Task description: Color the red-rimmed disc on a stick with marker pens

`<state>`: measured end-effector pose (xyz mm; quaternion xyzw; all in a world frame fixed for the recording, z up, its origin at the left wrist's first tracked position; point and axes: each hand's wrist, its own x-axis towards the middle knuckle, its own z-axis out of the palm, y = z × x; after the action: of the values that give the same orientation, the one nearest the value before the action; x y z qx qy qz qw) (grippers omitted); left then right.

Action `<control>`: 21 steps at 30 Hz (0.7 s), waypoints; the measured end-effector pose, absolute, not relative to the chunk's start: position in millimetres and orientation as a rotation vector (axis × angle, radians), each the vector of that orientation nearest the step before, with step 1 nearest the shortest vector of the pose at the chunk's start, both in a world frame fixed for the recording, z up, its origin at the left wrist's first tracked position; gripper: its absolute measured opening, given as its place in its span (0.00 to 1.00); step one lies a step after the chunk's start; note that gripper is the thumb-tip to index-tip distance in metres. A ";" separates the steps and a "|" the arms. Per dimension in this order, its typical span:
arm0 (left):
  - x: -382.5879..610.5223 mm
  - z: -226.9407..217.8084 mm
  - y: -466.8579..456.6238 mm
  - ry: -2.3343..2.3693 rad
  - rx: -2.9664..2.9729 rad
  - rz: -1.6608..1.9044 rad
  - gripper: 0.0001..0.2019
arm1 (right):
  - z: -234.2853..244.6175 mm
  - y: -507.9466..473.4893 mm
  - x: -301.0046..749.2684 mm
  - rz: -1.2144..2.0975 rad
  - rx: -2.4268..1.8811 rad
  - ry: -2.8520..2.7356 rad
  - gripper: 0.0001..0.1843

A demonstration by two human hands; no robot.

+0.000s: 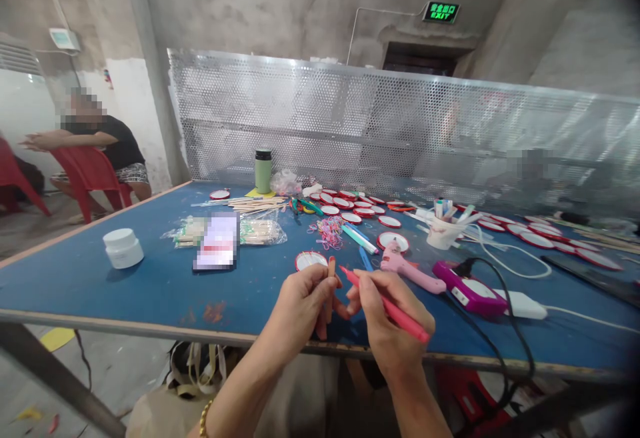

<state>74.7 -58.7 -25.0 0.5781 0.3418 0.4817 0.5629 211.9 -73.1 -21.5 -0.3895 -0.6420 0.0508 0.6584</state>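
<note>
My left hand (305, 298) pinches a flat wooden craft stick (329, 291) upright; the stick's top end is coloured red. In my right hand (390, 311) is a red marker pen (400, 318), gripped like a writing tool. Its tip points left at the stick's red end, a small gap apart. Just behind my left hand lies a white disc with a red rim (311, 261), partly hidden by the fingers. A pink glue gun (410, 269) rests beyond my right hand, beside another red-rimmed disc (393, 241).
On the blue table (170, 298) are a white jar (123, 249), a phone (217, 241), bagged wooden sticks (263, 231), colourful rubber bands (330, 231), a green bottle (263, 173), a pen cup (442, 233) and a purple power strip (467, 288) with cables. A person (107, 135) sits at left.
</note>
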 end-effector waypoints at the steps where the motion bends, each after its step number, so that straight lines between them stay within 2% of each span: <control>1: 74.6 -24.7 -58.6 0.807 1.364 1.128 0.15 | -21.4 -73.2 211.9 0.112 -0.883 -1.454 0.06; 21: 71.4 -22.5 -60.9 0.804 1.514 1.009 0.12 | -22.4 -69.3 212.8 0.078 -0.918 -1.499 0.07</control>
<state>71.4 -60.9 -22.5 0.6382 0.3388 0.4255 0.5449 212.8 -69.3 -22.4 -0.4020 -0.6565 0.0341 0.6374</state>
